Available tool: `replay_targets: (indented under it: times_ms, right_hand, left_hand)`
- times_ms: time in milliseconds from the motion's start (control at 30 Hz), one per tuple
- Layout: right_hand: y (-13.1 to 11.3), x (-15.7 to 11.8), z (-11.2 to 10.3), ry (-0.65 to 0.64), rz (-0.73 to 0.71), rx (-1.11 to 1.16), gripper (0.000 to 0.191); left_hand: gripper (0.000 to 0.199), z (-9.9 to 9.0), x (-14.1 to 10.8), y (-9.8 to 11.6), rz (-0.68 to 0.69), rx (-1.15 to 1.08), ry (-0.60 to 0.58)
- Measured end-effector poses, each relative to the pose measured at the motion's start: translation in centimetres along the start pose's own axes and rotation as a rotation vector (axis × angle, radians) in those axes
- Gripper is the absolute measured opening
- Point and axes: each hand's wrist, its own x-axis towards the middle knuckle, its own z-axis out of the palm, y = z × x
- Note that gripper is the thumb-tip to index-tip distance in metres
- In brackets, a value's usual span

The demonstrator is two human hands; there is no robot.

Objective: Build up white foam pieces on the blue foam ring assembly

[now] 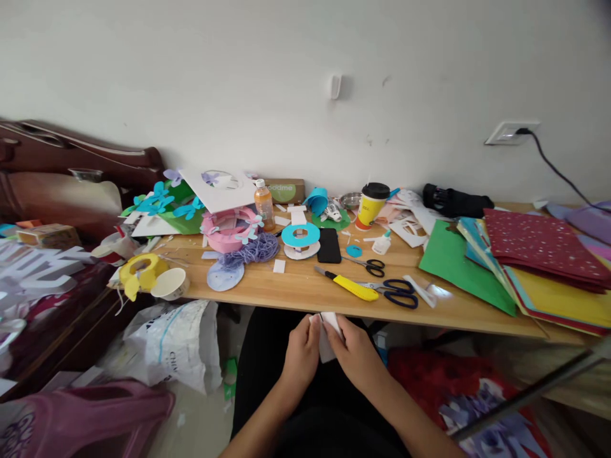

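A small white piece of paper (327, 346) is held over my lap, just below the table's front edge. My left hand (305, 346) pinches its left side, thumb on top. On the other side my right hand (351, 343) grips it the same way. A dark line or gap shows at the paper's top edge between the thumbs. Nearest on the table lie a yellow utility knife (354, 287) and large scissors (401, 294) with dark handles. A blue paper ring (300, 235) and a black phone (329, 245) are farther back.
Small scissors (375, 267), a glue bottle (382, 243), a yellow cup (370, 207) and a drink bottle (264, 205) stand or lie on the wooden table (272, 296). Coloured sheets (548, 248) are stacked right. A pink paper ring (232, 230) is left. A white bag (176, 343) sits below.
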Motion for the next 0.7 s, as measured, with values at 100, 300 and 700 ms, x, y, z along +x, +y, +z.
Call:
replay_targets:
  times_ms: [100,300,700]
  right_hand:
    - [0.3,0.7,-0.4,-0.021,-0.027,0.039,0.033]
    - [4.6,4.6,-3.1,0.217,-0.112,-0.549,0.028]
    - [6.9,6.9,-4.6,0.158,-0.154,-0.985,0.019]
  left_hand:
    - [0.049,-0.4,0.5,-0.1,-0.032,-0.045,0.021]
    - [0.055,-2.3,3.3,-0.8,-0.222,-0.292,0.097]
    - [0.048,-3.1,6.4,-1.1,-0.217,-0.608,0.095]
